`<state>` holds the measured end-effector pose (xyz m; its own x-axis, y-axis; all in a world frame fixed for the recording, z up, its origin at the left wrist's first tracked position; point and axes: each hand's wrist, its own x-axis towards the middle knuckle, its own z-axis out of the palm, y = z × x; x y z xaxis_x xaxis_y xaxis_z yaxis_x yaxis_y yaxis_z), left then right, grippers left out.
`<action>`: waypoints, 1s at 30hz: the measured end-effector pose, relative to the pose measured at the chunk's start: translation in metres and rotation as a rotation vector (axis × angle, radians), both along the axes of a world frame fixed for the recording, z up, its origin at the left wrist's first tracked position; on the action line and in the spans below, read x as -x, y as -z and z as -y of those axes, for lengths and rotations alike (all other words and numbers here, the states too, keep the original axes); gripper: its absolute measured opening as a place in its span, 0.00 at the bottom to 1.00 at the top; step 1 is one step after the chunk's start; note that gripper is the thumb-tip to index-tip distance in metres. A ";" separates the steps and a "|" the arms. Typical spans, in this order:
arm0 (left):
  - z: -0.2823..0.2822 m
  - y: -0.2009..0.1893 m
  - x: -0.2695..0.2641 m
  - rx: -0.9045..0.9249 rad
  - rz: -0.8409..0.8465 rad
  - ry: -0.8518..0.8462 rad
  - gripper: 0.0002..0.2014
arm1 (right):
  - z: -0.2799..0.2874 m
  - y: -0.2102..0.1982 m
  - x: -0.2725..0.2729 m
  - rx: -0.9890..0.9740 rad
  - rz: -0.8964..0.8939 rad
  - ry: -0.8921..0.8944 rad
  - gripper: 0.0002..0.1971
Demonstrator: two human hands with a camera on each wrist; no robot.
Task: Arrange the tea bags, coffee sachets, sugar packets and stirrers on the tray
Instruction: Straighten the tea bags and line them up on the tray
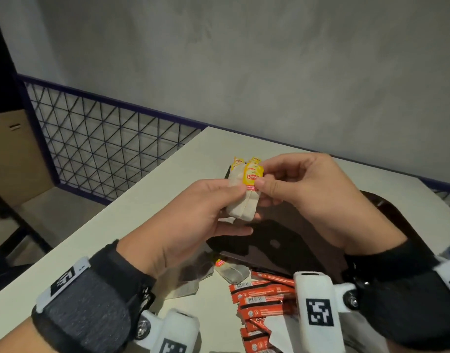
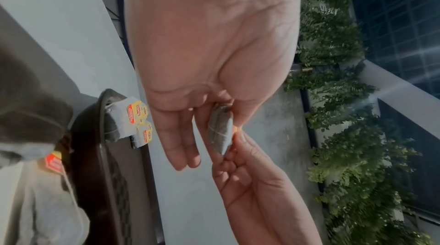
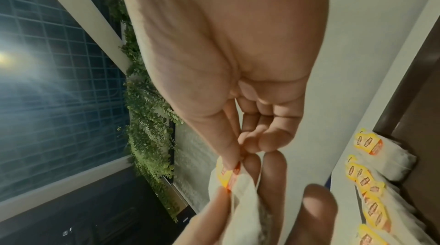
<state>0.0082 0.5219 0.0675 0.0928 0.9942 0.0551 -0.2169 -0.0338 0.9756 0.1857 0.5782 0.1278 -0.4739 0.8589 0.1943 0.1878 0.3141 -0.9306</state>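
the tea-bag step is in hand. the left hand [image 1: 193, 217] grips a small bundle of white paper tea bags [image 1: 241, 205] above the dark brown oval tray [image 1: 290, 240], thumb on top and fingers curled beneath. the right hand [image 1: 303, 192] pinches the yellow-and-red paper tag [image 1: 252, 175] at the top of that bundle between thumb and forefinger. more tea bags with the same yellow tags [image 3: 371, 209] already lie in a row along the tray's far edge. one loose tea bag [image 1: 229, 271] and a heap of red coffee sachets [image 1: 262, 296] lie on the white bench [image 1: 142, 200], off the tray's near edge. next, judging from this, the held bags need squaring and laying beside that row, tags aligned; the thin paper and strings could tangle.
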 end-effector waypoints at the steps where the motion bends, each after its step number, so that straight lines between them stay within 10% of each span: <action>1: 0.000 0.000 0.000 -0.013 -0.006 -0.003 0.17 | 0.000 0.000 0.001 0.002 -0.024 0.003 0.08; 14: 0.001 -0.001 0.005 -0.024 0.016 0.037 0.21 | 0.003 -0.003 0.000 0.023 -0.053 -0.033 0.05; 22: -0.003 -0.006 0.005 -0.167 -0.045 -0.348 0.08 | 0.002 0.002 0.007 0.008 0.030 0.039 0.01; 30: -0.004 -0.004 0.002 -0.118 -0.082 -0.319 0.10 | -0.004 0.004 0.009 -0.006 0.128 -0.006 0.04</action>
<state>0.0066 0.5254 0.0719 -0.2132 0.9610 0.1763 -0.0986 -0.2007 0.9747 0.1771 0.5819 0.1236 -0.5001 0.8551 0.1369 0.3029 0.3208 -0.8974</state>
